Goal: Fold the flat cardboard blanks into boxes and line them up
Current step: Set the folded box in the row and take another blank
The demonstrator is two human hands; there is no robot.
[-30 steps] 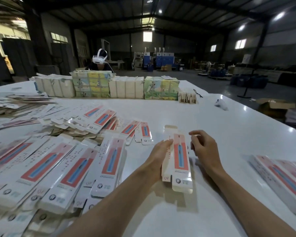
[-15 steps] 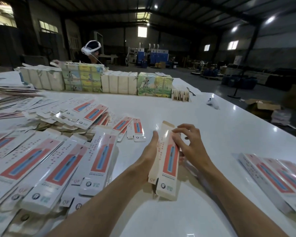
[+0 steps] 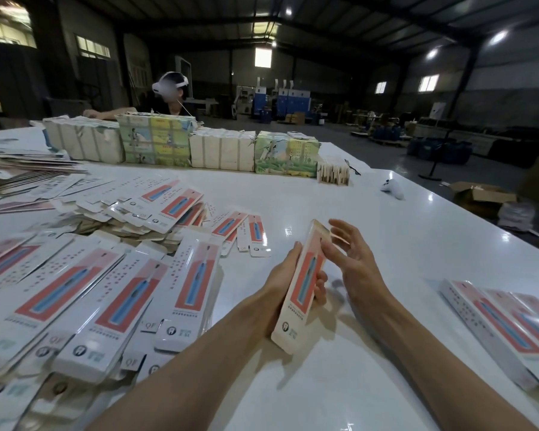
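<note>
Over the table [image 3: 324, 194], the left hand [image 3: 285, 275] has its grip wrapped round a half-formed box [image 3: 305, 284] tilted toward 1 o'clock. The right hand [image 3: 352, 259] is spread open beside it, holding nothing. A few finished boxes [image 3: 504, 325] line up at 4 o'clock, and many blanks [image 3: 91, 290] wait at 9 o'clock.

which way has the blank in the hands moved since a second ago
Yes, upward: the blank lay flat on the white table; now the left hand grips it clear of the surface, tilted on edge.

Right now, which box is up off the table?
The box gripped in the left hand, tilted up. The blanks at left and boxes at right lie flat on the table.
</note>
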